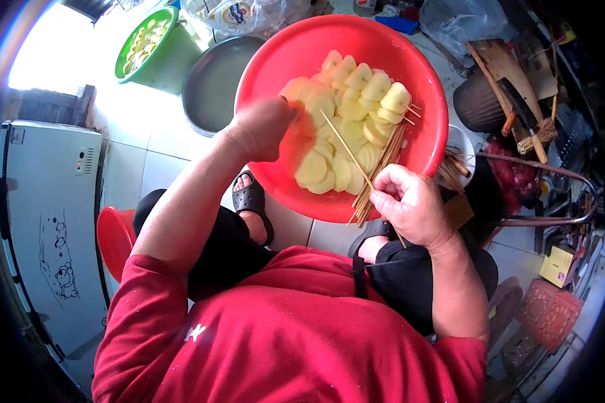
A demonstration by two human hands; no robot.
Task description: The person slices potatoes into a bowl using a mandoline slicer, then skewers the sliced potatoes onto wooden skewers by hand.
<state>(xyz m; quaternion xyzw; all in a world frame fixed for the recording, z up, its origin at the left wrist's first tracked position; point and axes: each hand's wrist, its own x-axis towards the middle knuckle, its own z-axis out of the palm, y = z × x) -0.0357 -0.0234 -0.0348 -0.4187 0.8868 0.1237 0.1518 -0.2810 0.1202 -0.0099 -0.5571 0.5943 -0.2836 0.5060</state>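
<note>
A large red basin (343, 33) holds pale yellow slices (314, 168), several skewered rows of slices (376, 86) and a bundle of bare wooden sticks (385, 161). My right hand (410, 205) pinches one thin stick (345, 143) near its lower end, at the basin's near right rim. The stick's tip points up and left over the slices. My left hand (262, 129) is closed at the basin's left side, beside the slices and blurred. What its fingers hold, if anything, is hidden.
A green bucket (175, 64) of slices and a grey basin (212, 84) of liquid stand behind left. At the right are a white bowl (465, 144) with sticks, a knife (517, 107) and a metal frame (551, 168). A white cabinet (54, 228) stands left.
</note>
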